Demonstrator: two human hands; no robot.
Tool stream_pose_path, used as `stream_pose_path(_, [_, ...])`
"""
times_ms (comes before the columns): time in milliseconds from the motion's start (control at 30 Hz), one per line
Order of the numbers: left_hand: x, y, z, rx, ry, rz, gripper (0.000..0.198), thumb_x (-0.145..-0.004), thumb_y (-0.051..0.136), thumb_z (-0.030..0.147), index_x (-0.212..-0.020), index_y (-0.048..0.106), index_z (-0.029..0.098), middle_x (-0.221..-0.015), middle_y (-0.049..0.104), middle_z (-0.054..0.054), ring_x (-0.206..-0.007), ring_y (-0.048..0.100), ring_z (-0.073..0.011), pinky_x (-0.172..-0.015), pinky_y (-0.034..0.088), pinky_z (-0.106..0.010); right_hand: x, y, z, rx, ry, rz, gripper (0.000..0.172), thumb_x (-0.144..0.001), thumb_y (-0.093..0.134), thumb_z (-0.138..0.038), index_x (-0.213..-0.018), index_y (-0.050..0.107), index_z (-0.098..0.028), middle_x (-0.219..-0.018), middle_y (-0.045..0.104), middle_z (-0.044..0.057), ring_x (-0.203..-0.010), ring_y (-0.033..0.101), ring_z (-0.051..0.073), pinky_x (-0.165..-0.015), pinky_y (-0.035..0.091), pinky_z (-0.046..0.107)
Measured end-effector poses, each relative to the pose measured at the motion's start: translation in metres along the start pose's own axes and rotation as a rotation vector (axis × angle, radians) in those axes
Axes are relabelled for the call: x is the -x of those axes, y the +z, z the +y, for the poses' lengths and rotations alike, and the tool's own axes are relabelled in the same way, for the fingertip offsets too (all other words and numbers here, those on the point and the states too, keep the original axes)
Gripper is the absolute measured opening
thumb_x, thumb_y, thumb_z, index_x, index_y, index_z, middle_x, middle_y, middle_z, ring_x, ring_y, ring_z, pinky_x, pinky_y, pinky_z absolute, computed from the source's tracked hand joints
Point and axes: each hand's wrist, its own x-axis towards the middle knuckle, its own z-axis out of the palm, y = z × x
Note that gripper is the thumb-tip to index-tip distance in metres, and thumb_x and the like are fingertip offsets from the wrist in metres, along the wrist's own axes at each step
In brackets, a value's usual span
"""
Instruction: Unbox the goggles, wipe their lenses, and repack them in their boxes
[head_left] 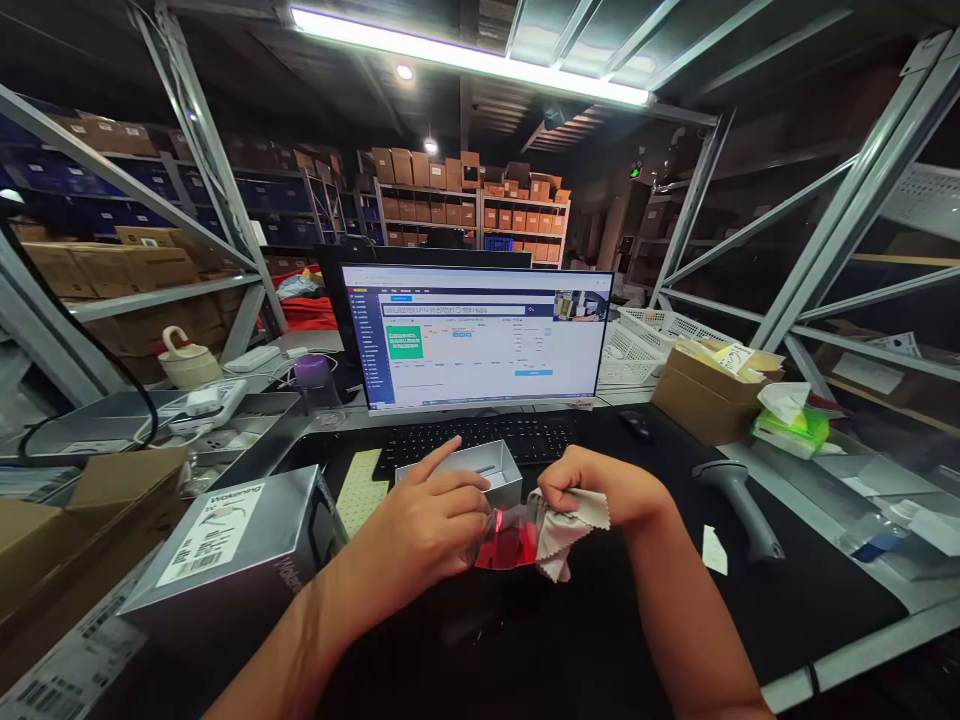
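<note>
My left hand (441, 512) grips the left end of a glossy red lens-like piece (508, 540), its index finger stretched out. The piece is see-through in places, and its exact kind is not clear. A grey cleaning cloth (564, 535) with zigzag edges is bunched in my right hand (576, 480). The cloth touches the right end of the red piece and hangs down there. Just behind both hands stands an open pale grey box (504, 478), partly covered by my left hand.
A keyboard (420, 437) and monitor (480, 340) stand behind. At right are a barcode scanner (739, 508), mouse (635, 425), paper scrap (714, 550), tissue pack (791, 425) and cardboard box (709, 395). A grey labelled box (232, 540) and open carton (124, 490) sit left.
</note>
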Motion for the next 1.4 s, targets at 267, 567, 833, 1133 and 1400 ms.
stream_pose_path(267, [0.000,0.019,0.002,-0.121,0.063,0.043,0.016,-0.090,0.054,0.009,-0.084,0.062,0.022,-0.082,0.068,0.004,-0.095,0.067,-0.0129,-0.126,0.021,-0.045,-0.020,0.045,-0.018,0.357,0.117,0.221,0.024,-0.063,0.059,-0.001,-0.068,0.044,-0.020,-0.064,0.043,-0.009,-0.060,0.032,0.008,-0.056,0.022,0.022])
stream_pose_path(567, [-0.002,0.014,-0.007,0.107,-0.008,0.086,0.010,-0.087,0.063,0.015,-0.080,0.060,0.022,-0.084,0.072,0.004,-0.095,0.068,-0.0139,-0.121,0.027,-0.046,0.010,-0.012,0.017,-0.137,0.049,0.214,0.035,-0.071,0.069,-0.024,-0.056,0.038,-0.020,-0.054,0.035,-0.008,-0.050,0.028,0.007,-0.048,0.021,0.021])
stream_pose_path(833, [0.000,0.003,-0.004,-0.008,-0.205,0.457,0.011,-0.083,0.060,0.012,-0.078,0.063,0.022,-0.082,0.071,0.002,-0.083,0.067,-0.0143,-0.110,0.045,-0.046,0.055,-0.028,0.009,-0.146,-0.018,0.839,0.048,-0.080,0.076,-0.051,-0.072,0.037,-0.024,-0.059,0.045,-0.005,-0.053,0.041,0.013,-0.052,0.032,0.024])
stream_pose_path(1133, [0.003,0.026,0.009,-0.428,-0.469,0.699,0.022,-0.092,0.066,0.038,-0.086,0.063,0.017,-0.079,0.071,-0.005,-0.075,0.070,-0.0199,-0.067,0.056,-0.030,-0.038,0.052,0.007,-0.381,-0.131,0.740,0.045,-0.082,0.071,-0.058,-0.080,0.042,-0.024,-0.072,0.039,-0.004,-0.062,0.033,0.013,-0.057,0.031,0.023])
stream_pose_path(1400, [0.005,0.050,0.023,-0.641,-0.365,0.625,0.023,-0.097,0.047,0.015,-0.079,0.061,0.014,-0.070,0.070,-0.010,-0.063,0.069,-0.0227,-0.059,0.053,-0.033,-0.083,0.125,0.013,-0.415,-0.225,1.132,0.052,-0.079,0.078,-0.038,-0.065,0.030,-0.023,-0.058,0.034,-0.008,-0.052,0.026,0.008,-0.047,0.028,0.018])
